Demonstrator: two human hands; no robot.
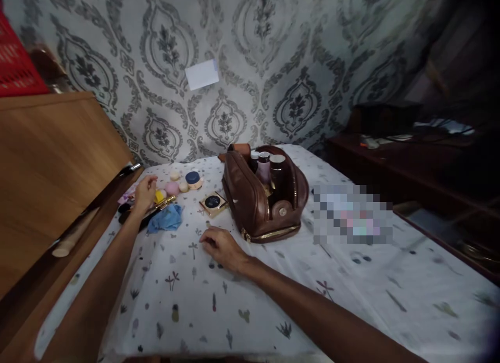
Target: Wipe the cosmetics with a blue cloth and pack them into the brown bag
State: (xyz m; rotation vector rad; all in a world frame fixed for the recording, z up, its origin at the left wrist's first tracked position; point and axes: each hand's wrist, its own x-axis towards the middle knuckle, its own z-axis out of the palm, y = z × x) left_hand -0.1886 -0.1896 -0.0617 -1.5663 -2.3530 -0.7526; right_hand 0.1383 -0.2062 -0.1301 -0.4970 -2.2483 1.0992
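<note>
My left hand [146, 192] is over a cluster of small items at the table's far left, its fingers bent together; what they hold, if anything, I cannot make out. Just beside it lie a yellow piece [159, 197], a pink sponge [171, 188], a gold-coloured slim item [167, 202] and a crumpled blue cloth [166, 219]. My right hand [224, 248] rests on the tablecloth with its fingers curled in, nothing visible in them. Near it are a gold square compact [213, 202] and an unzipped brown leather toiletry bag [250, 196], which holds several bottles [277, 167].
A round jar with a dark blue lid [192, 178] stands behind the compact. Right of the bag lies a pixelated flat item [351, 214]. A wooden panel [58, 170] borders the left side; a dark red desk [375, 160] stands at the right.
</note>
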